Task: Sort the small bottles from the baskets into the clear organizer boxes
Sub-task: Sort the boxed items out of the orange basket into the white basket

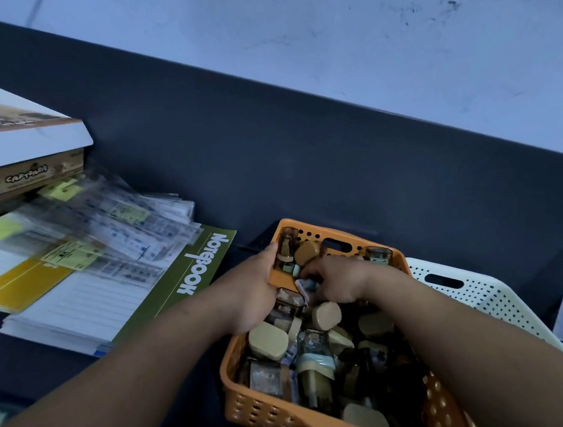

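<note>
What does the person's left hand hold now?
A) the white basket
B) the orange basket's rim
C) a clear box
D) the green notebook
B: the left hand grips the orange basket at its left rim; the right hand pinches a small bottle inside.

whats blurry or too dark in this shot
Head view: the plastic-sleeved packets at left are smeared with blur while the notebook lettering stays readable; head view again, the orange basket is dim inside, so the pale item the right hand pinches is hard to identify; the frame sits tilted.
</note>
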A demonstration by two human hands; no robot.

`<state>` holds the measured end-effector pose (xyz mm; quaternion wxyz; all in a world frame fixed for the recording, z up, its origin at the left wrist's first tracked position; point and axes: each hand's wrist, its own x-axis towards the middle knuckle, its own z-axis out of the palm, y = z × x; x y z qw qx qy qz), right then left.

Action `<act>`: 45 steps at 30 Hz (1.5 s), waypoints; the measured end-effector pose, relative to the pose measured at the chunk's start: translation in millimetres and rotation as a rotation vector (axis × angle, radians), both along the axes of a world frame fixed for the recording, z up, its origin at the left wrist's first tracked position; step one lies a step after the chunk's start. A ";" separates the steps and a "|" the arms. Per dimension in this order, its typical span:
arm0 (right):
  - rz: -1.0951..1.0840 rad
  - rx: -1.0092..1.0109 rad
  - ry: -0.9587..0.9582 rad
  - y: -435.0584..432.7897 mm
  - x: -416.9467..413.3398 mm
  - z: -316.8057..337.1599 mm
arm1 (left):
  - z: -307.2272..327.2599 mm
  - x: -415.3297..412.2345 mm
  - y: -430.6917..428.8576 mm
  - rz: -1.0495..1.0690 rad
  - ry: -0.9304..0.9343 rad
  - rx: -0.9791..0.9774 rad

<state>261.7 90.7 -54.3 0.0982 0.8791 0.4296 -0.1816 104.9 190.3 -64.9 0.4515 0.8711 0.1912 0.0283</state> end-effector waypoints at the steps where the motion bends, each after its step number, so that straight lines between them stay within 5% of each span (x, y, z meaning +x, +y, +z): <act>1: 0.009 0.008 0.001 1.2 -0.2 -0.3 | 0.1 0.1 0.2 0.003 0.003 0.002; 21: 0.027 0.331 0.150 -16.4 -2.2 13.0 | -1.7 4.0 -2.6 0.017 -0.017 0.005; 30: -0.111 0.857 0.060 -96.4 4.4 60.3 | -3.0 2.4 1.2 0.040 -0.004 -0.049; 34: -0.244 0.826 -0.050 -154.6 16.1 74.4 | -1.1 1.1 -1.0 0.042 -0.033 -0.095; 39: -0.352 0.437 -0.170 -179.2 25.7 62.7 | -0.5 -0.6 -1.5 0.042 -0.033 -0.085; 45: 0.007 0.562 -0.073 -111.8 -29.1 57.4 | 0.0 -1.7 -1.1 0.040 -0.034 -0.078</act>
